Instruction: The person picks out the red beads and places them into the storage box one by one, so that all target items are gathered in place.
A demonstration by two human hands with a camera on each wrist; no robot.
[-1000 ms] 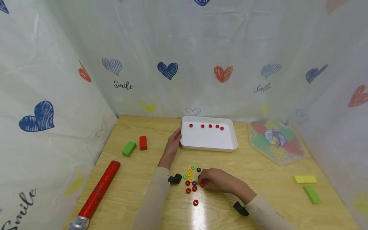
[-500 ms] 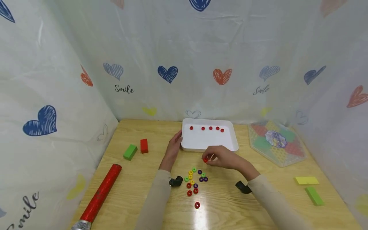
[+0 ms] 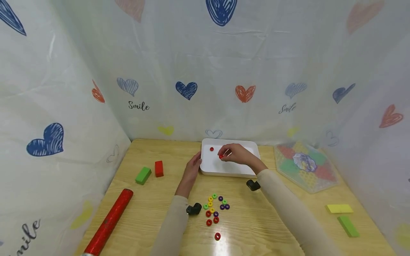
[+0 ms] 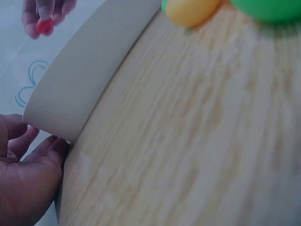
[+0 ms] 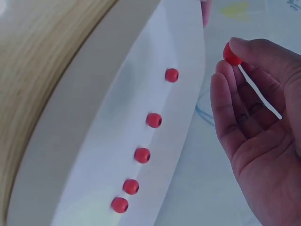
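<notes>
My right hand pinches a red bead between thumb and fingertips, above the white tray. A thin white strip shows between the fingers of that hand in the right wrist view. Several red beads stand in a row along the tray's far side; one red bead shows in the head view, while my right hand hides the others. With thumb and fingers, my left hand grips the tray's left end. Loose ring-shaped beads in yellow, green, purple and red lie on the table nearer to me.
At left are a green block, a red block and a long red glittery tube. A clear hexagonal case lies at back right. Nearer the right edge are a yellow block and another green block.
My right hand has picked a red bead out of the loose pile and carried it forward over the tray. The left hand keeps its grip on the tray; the head view has tilted slightly.
</notes>
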